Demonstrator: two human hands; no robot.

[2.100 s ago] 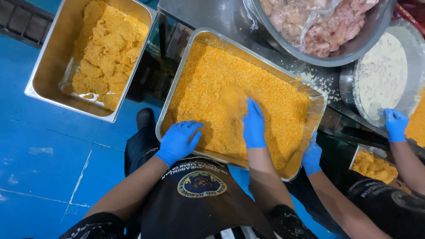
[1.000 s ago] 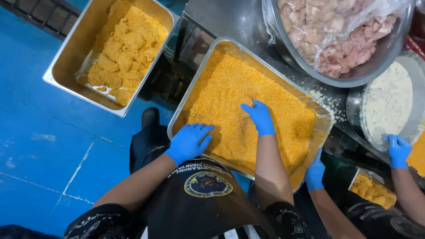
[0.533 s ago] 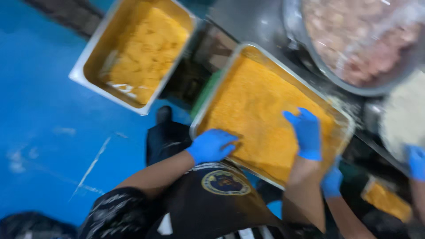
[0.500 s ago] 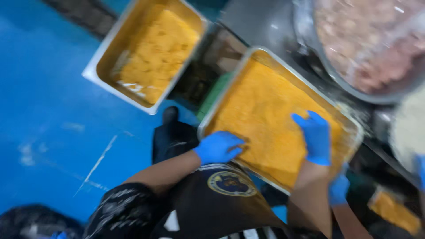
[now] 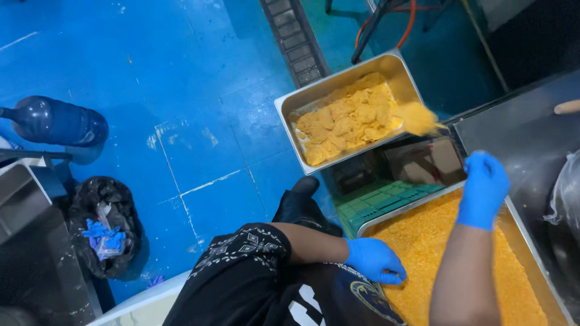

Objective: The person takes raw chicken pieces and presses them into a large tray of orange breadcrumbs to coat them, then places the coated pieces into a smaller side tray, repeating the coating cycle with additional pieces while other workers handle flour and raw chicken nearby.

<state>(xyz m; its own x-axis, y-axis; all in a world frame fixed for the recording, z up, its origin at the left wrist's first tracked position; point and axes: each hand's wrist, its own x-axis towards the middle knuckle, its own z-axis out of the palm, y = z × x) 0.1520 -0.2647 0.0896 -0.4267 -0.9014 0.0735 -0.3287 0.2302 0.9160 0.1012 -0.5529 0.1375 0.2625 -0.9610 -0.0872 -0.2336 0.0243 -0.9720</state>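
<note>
A steel tray of orange breadcrumbs (image 5: pixel 513 224) lies in front of me at the lower right. My left hand (image 5: pixel 374 259), in a blue glove, rests at the tray's near left corner with its fingertips on the crumbs, holding nothing. Gloved in blue too, my right hand (image 5: pixel 483 187) is raised above the tray's far end with its fingers loose and nothing in them. A blurred breaded piece (image 5: pixel 417 118) is in the air at the right rim of a deep steel pan (image 5: pixel 290 108), which holds several breaded pieces (image 5: pixel 344 118).
A green crate (image 5: pixel 386 199) sits under the gap between pan and tray. A steel counter (image 5: pixel 519 133) and a clear plastic bag (image 5: pixel 565 199) are at right. On the blue floor (image 5: pixel 181 90): a drain grate (image 5: pixel 296 42), a large blue bottle (image 5: pixel 54 121), a black rubbish bag (image 5: pixel 106 229).
The view has swung left toward the floor. My right hand has lifted off the crumbs, and a breaded piece now flies toward the deep pan. My left hand stays at the tray's corner.
</note>
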